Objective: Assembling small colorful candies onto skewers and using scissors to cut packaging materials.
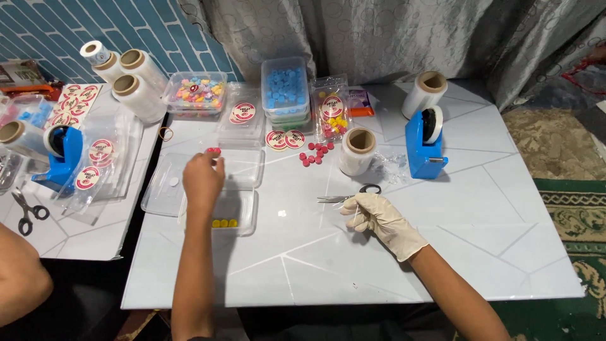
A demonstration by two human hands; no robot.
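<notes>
My left hand (203, 177) is bare and pinches a few small red candies (214, 150) at its fingertips, raised above a clear plastic box (245, 221) that has three yellow candies (224, 223) in it. My right hand (379, 218) wears a cream glove and rests on the white table (353, 265) with fingers curled, touching the handle end of small scissors (349, 196). Loose red candies (315, 155) lie further back beside a roll of clear film (358, 151).
A blue tape dispenser (425, 145) stands at the right, another (62, 158) on the left table. Tubs of blue (285, 88) and mixed candies (194, 93), film rolls (136, 88), round stickers (285, 139), clear lids (164, 186) and black scissors (26, 213) lie about. Another person's arm (19, 278) is at the left.
</notes>
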